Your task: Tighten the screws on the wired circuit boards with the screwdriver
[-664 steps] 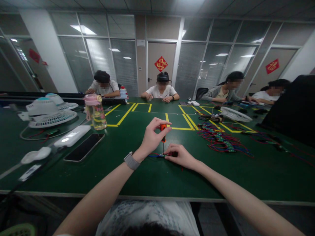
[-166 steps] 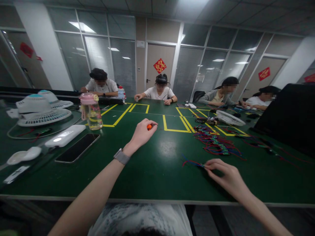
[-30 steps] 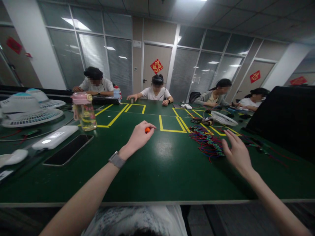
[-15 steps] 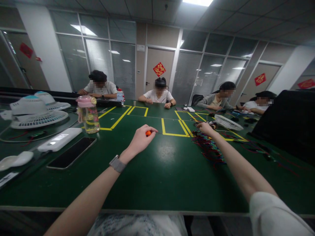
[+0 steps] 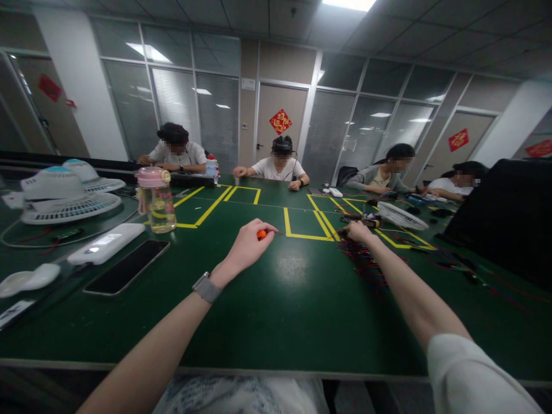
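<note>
My left hand [image 5: 252, 240] is closed over the middle of the green table, around an orange-handled tool [image 5: 261, 234]. Most of that tool is hidden by the palm, and a thin dark tip seems to show beyond the fingertips. To the right, my right hand [image 5: 359, 231] reaches down with its fingers bent together at the far end of a bundle of red and dark wires [image 5: 364, 261]. What its fingertips grip is too small and dark to make out. Just beyond this hand lie dark tools or parts [image 5: 364, 218], indistinct from here.
On the left stand a pink-lidded bottle [image 5: 156, 201], a phone [image 5: 129, 267], a white power bank [image 5: 107, 244] and white fans [image 5: 71, 201]. A white fan grille [image 5: 401, 215] and a black screen [image 5: 500, 218] are at right. Several people sit across the table.
My right hand has moved slightly left and down onto the wire bundle's far end. My left hand has stayed nearly still. The person opposite has moved one hand outward to a small object.
</note>
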A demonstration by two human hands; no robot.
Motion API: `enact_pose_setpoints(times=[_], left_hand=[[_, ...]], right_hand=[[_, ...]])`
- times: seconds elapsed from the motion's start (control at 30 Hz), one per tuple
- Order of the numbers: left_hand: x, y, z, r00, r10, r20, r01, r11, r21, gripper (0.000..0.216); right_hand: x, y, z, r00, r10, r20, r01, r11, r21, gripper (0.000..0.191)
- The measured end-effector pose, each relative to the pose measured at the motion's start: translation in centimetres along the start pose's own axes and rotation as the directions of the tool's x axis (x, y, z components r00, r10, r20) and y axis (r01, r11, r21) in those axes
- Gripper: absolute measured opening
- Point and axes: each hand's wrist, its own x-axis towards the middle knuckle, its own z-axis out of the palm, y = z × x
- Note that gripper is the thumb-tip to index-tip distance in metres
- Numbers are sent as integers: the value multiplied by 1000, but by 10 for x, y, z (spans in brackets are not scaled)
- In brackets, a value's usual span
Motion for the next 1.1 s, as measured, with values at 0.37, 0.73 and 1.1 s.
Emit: enact_pose_setpoints(times=[0.37, 0.73, 1.1], left_hand=[[0, -2, 0, 1000, 10, 0, -10, 1000, 0, 23], [0, -5, 2, 999, 33, 4, -33, 999, 19, 23], [0, -3, 1, 1000, 25, 9, -25, 1000, 16, 23]], right_hand=[[6, -11, -6, 996, 28, 90, -21, 997, -81, 33], [15, -26, -15, 988, 97, 120, -97, 995, -11, 32], [18, -36, -26, 994, 91, 63, -94, 995, 38, 31]])
